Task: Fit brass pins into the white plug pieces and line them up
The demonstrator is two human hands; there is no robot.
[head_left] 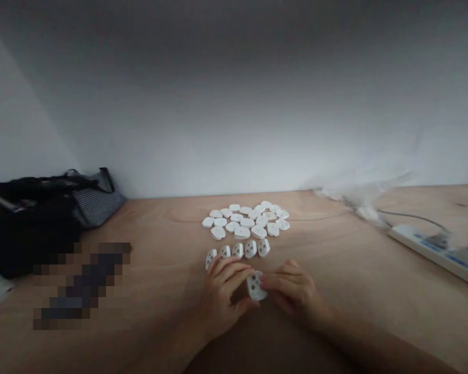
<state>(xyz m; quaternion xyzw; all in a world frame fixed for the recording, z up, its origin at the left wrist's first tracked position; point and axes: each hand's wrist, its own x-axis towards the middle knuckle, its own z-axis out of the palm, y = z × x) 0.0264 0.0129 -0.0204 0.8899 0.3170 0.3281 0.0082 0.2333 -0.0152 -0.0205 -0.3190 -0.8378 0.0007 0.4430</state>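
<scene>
Between my hands, just above the table's front part, is a white rounded plastic piece (256, 292) with several dark square openings, like a plug-socket cover. My left hand (223, 293) grips it from the left, thumb below and fingers above. From the right, the fingers of my right hand (294, 287) are pinched together against its face; whether they hold something small there I cannot make out. Just beyond, a row of similar white pieces (250, 249) stands on edge, openings facing me; my left fingers partly cover the row's left end.
Behind the row lies a cluster of several white plastic pieces (242, 232) on the wooden table (159, 270). At left are a dark bag (31, 218) and a blurred-out dark object (86, 285). To the right are a power strip (432, 249) and a clear plastic bag (359, 197).
</scene>
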